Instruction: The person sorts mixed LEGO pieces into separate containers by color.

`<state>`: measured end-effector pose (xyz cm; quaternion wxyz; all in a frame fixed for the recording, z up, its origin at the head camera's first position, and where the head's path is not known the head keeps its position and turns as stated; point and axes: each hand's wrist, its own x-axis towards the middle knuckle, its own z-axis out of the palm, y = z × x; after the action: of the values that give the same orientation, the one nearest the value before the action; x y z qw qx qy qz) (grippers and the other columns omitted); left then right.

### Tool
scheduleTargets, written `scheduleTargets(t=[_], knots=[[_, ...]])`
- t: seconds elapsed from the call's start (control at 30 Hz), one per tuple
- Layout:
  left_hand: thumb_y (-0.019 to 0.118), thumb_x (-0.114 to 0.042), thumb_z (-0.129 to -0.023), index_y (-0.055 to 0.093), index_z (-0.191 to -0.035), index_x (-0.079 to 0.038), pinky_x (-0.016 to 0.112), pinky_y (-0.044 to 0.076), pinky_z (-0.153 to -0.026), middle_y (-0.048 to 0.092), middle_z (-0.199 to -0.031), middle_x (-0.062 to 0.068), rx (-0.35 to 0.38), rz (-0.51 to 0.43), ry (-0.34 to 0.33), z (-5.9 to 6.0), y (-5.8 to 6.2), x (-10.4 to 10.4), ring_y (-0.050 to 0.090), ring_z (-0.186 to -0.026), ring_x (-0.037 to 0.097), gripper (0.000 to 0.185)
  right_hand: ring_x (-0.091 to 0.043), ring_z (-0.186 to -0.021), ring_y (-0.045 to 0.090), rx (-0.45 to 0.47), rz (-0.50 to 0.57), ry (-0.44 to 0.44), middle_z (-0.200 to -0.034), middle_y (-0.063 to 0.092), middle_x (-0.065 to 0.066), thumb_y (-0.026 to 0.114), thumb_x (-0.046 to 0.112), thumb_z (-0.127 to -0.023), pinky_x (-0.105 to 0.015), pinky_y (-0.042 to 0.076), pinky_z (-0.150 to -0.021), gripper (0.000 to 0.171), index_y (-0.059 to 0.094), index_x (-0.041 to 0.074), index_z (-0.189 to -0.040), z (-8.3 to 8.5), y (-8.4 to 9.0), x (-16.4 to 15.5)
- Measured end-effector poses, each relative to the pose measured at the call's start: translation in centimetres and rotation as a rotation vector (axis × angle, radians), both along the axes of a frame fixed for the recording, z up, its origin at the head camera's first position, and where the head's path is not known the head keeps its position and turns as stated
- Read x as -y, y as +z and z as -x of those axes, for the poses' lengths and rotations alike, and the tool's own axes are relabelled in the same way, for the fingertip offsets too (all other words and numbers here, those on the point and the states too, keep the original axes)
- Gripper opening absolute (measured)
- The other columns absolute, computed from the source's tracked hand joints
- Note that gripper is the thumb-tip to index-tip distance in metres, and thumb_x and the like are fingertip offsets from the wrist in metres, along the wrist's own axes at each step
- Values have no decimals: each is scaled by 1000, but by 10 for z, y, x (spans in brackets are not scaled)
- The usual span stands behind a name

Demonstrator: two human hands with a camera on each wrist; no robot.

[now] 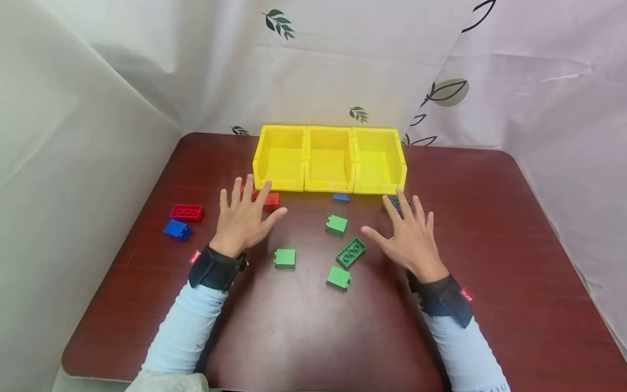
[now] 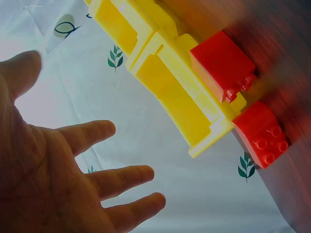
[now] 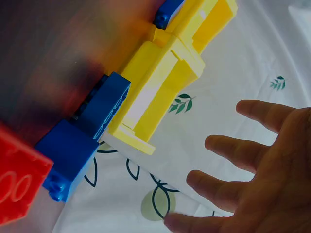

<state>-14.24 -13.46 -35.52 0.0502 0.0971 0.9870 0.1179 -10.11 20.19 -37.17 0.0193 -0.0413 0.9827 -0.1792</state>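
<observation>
your left hand (image 1: 243, 218) hovers flat over the tabletop (image 1: 490, 245) with its fingers spread wide and holding nothing, the fingertips above two red bricks (image 1: 266, 200) that lie just in front of the left yellow bin (image 1: 281, 158). your right hand (image 1: 410, 234) is the same, a wide empty grip, fingers fanned out, with its fingertips over a blue brick (image 1: 394, 202) near the front corner of the right yellow bin (image 1: 378, 160).

the left wrist view shows the two red bricks (image 2: 243, 92) close together against the bin's front lip, studs pointing sideways. the right wrist view shows the blue brick (image 3: 90, 128) lying along the bin edge (a second blue piece seems to sit beside it, hard to separate in the blur).

these look like hard moulded plastic bricks, so judge them light, stiff and not fragile, with smooth, slightly slippery faces. you would likely do best pinching across the two flat side walls, thumb on one and fingers on the other, rather than on the studs. since each sits close to a bin wall, the side toward you and the short ends look like the freer places to get fingers in.

between your hands lie four green bricks (image 1: 350, 252), and a small blue brick (image 1: 341, 197) sits by the middle bin. a red plate (image 1: 186, 212) and another blue piece (image 1: 177, 229) lie well off to the left.
</observation>
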Motion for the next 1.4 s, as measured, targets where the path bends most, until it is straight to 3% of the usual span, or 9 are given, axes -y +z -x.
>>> scheduleTargets(t=[0.3,0.6,0.77,1.03,1.23,1.3,1.4], knots=[[54,-54,-93,17,-158,-19,65,20,-115,12,-162,22,-17,-13,-20,23,2,-6,15,-147,47,82,-48,-148,6,-6,16,-15,-163,14,-19,54,68,-86,-72,12,-112,90,29,15,-155,-25,-8,-13],[55,-47,-94,18,-157,-13,66,39,-103,29,-154,25,-33,-78,27,60,1,-4,39,-132,47,81,-49,-146,16,-15,46,-67,-161,20,-21,64,55,-87,-71,30,-105,81,39,9,-150,-43,-21,-26],[54,-44,-95,15,-157,-10,65,42,-100,34,-149,27,7,-99,64,84,0,-6,45,-121,47,81,-49,-140,28,-14,86,-111,-157,28,-23,70,39,-88,-68,42,-94,68,49,4,-142,-53,-30,-33],[55,-39,-96,10,-154,-5,59,46,-99,42,-132,26,106,-111,145,120,-1,-5,52,-103,42,81,-48,-131,37,-2,62,-177,-146,40,-25,73,28,-86,-64,48,-89,56,56,3,-134,-60,-35,-39],[47,-30,-102,-11,-155,-4,59,41,-105,43,-130,29,227,-158,224,146,-18,-1,52,-106,43,83,-53,-122,46,26,51,-195,-140,43,-28,75,20,-86,-64,50,-86,53,58,0,-131,-61,-35,-41],[44,-25,-104,-12,-155,-7,58,44,-103,46,-123,28,236,-176,243,153,-26,-1,54,-102,43,78,-54,-119,50,31,52,-190,-140,42,-29,74,18,-86,-63,49,-88,51,58,-1,-130,-61,-35,-43],[44,-16,-103,0,-153,-10,55,49,-97,49,-112,25,207,-223,259,161,-34,-2,56,-94,41,68,-53,-116,53,19,53,-181,-139,42,-29,75,15,-85,-63,48,-89,50,58,-1,-130,-61,-35,-46]])
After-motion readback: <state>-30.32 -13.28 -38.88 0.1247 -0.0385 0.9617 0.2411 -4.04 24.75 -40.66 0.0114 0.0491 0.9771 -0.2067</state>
